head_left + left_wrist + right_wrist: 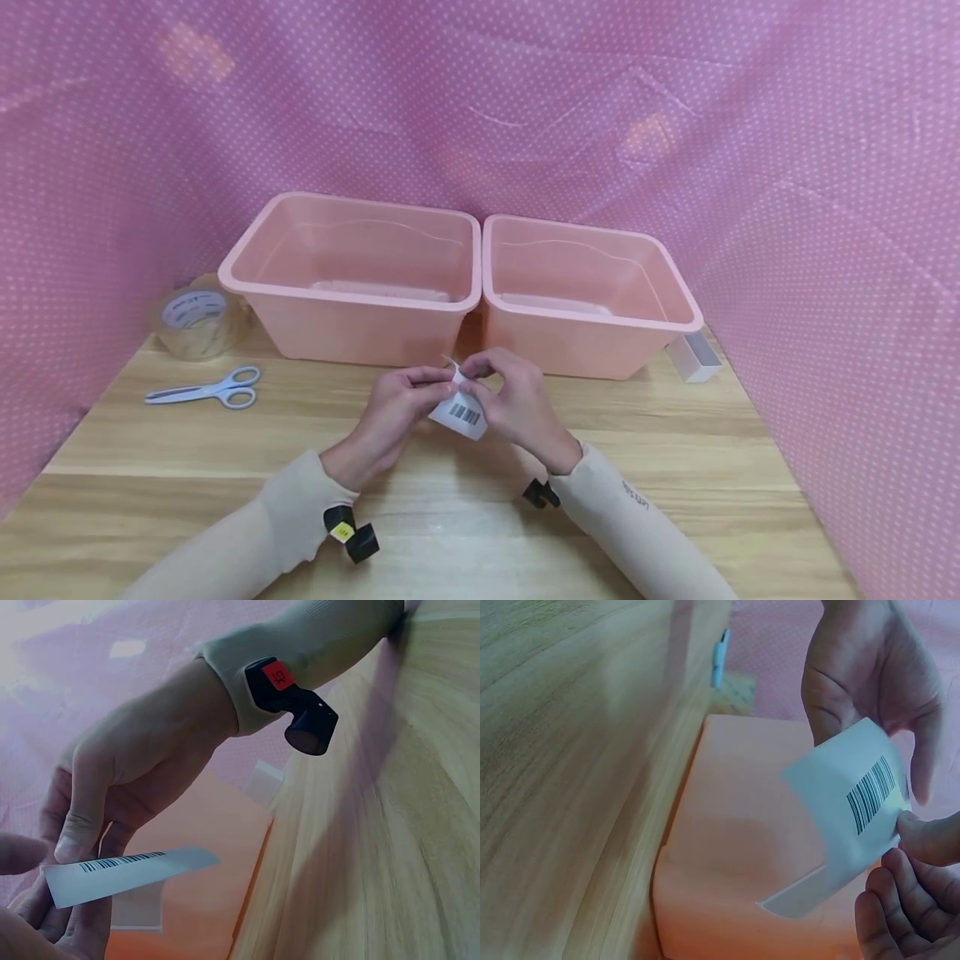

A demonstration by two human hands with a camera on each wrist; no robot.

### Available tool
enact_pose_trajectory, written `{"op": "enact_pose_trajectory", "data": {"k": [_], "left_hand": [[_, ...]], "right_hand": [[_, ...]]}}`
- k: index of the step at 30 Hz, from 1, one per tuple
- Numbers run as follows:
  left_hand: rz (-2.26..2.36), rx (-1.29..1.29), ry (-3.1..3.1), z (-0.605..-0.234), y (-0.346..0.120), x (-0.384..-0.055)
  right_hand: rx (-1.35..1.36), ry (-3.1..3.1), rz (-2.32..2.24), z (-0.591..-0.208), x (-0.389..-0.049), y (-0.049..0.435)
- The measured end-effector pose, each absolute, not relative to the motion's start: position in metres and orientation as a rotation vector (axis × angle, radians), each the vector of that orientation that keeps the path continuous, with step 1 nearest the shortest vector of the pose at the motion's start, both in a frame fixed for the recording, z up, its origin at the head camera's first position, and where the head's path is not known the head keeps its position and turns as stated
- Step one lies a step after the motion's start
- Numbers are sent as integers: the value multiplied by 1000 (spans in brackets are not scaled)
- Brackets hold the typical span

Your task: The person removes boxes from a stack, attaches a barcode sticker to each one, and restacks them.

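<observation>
A white barcode label [462,414] is held between the two hands above the table, in front of the bins. My right hand [517,404] pinches its edge between thumb and fingers, as the right wrist view shows up close on the curved label [847,787]. From the other side my left hand [386,417] holds the label's upper left edge, thumb near the margin; its other fingers are partly behind the label in the right wrist view. A pale strip [799,892] hangs below the label there; whether it is joined to the label I cannot tell.
Two pink bins [352,329] [570,340] stand side by side at the back of the wooden table. Left of them are a roll of clear tape [198,325] and light blue scissors [213,389]. A small white box [693,358] sits by the right bin.
</observation>
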State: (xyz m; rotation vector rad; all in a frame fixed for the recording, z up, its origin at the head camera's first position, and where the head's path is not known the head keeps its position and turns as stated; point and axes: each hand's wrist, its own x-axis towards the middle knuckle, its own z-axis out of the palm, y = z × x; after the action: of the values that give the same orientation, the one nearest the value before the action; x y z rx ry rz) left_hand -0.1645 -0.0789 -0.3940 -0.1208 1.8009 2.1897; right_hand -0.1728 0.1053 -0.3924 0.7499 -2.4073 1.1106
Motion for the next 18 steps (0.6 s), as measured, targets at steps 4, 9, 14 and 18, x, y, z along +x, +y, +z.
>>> {"op": "enact_pose_trajectory", "data": {"k": [4, 9, 14, 18], "left_hand": [[2185, -131, 1837, -396, -78, -165], [2164, -167, 1881, -400, -78, -165], [2166, -172, 1900, -402, -77, -166], [2167, -141, 1937, -402, -76, -167]], "right_hand": [[713, -2415, 1144, -393, -173, 105], [697, -2417, 1133, -395, -172, 105], [720, -2426, 1103, -395, -170, 104], [739, -2423, 1109, -394, -170, 104]]}}
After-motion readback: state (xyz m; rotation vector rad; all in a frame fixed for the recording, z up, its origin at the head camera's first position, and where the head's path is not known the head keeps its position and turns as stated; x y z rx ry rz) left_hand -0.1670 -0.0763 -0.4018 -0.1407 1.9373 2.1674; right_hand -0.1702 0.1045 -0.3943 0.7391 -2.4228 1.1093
